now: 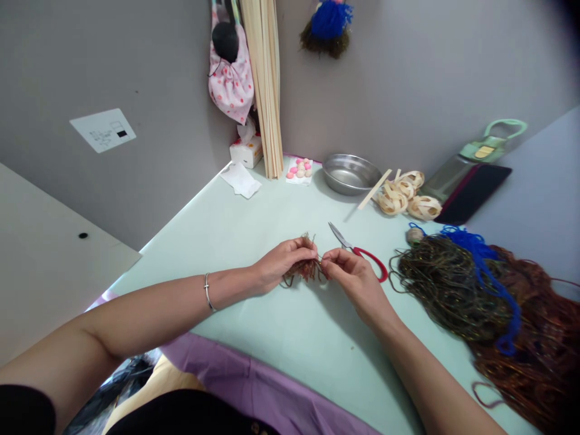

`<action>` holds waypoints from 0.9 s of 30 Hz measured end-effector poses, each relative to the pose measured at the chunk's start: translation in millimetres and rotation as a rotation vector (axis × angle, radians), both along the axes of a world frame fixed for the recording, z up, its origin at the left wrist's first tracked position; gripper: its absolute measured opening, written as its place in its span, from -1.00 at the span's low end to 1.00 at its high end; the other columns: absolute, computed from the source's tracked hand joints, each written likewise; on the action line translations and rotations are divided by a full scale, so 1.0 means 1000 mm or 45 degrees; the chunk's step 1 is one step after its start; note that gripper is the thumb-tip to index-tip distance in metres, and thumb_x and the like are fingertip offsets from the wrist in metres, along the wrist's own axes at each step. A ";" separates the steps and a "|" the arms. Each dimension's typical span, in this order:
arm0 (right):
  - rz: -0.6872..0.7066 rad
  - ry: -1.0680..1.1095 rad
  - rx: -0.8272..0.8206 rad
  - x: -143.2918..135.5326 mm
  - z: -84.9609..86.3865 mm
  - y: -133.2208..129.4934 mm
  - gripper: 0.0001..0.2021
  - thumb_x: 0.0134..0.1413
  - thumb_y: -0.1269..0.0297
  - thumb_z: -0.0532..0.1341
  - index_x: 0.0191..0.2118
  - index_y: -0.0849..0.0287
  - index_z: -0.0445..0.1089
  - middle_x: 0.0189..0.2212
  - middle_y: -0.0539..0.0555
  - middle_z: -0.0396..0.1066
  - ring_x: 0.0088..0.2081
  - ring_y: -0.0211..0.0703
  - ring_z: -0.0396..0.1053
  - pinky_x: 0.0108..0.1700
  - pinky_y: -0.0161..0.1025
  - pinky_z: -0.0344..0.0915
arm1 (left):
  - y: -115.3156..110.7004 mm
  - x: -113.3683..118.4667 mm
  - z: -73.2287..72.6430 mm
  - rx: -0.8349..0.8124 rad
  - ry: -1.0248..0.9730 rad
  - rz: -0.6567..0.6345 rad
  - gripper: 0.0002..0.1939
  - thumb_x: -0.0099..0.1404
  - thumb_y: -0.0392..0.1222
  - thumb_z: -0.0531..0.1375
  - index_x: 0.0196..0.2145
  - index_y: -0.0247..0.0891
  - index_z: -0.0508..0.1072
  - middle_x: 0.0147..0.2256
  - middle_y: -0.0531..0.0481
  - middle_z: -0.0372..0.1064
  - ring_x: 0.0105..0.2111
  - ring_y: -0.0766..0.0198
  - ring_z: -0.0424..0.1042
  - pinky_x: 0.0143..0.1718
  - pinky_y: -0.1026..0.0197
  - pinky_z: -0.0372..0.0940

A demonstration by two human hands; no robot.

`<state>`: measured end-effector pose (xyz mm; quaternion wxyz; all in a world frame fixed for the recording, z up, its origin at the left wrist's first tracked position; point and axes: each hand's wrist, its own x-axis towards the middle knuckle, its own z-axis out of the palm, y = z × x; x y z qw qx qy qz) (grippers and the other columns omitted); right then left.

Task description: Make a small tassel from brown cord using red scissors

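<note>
My left hand (286,261) is closed around a small bundle of brown yarn (307,272), whose loose ends stick out above and below the fingers. Close on its right, my right hand (351,275) pinches a thin strand at the bundle's side with thumb and forefinger. Just beyond the right hand lies a pair of scissors (357,249) with red handles, its blades pointing away to the upper left. Part of the bundle is hidden behind the left fingers.
Heaps of olive and rust yarn (446,290) with blue yarn (483,266) cover the table's right side. Along the back stand a metal bowl (351,175), rolled wood strips (403,196), a green bottle (471,160), a dark phone (475,193), a tissue box (247,151) and long wooden strips (267,90).
</note>
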<state>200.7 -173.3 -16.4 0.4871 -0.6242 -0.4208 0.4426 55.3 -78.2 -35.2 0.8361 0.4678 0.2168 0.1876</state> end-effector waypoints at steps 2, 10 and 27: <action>0.016 0.012 0.000 0.000 -0.002 0.000 -0.78 0.03 0.14 0.29 -0.39 0.19 0.35 -0.55 -0.04 0.33 -0.48 -0.27 0.22 -0.39 -0.29 0.12 | 0.000 0.000 0.001 -0.005 -0.066 -0.003 -0.84 0.20 -0.18 0.26 -0.33 -0.30 0.37 -0.41 0.07 0.31 -0.45 0.45 0.32 -0.38 0.37 0.21; 0.054 -0.021 0.023 0.000 -0.003 0.001 -0.79 0.03 0.15 0.28 -0.43 0.16 0.32 -0.57 -0.07 0.26 -0.50 -0.27 0.16 -0.41 -0.29 0.07 | 0.000 -0.002 0.006 -0.026 -0.162 0.012 -0.78 0.22 -0.11 0.28 -0.28 -0.24 0.34 -0.36 0.06 0.35 -0.43 0.43 0.34 -0.36 0.35 0.23; 0.123 0.514 -0.075 0.002 0.000 -0.001 -0.85 0.02 0.22 0.34 -0.39 0.17 0.42 -0.62 -0.11 0.15 -0.59 -0.36 -0.01 -0.51 -0.33 -0.06 | 0.001 0.000 -0.006 0.035 -0.002 -0.114 -0.68 0.08 -0.15 0.37 -0.26 -0.30 0.38 -0.39 0.03 0.36 -0.45 0.39 0.36 -0.32 0.27 0.25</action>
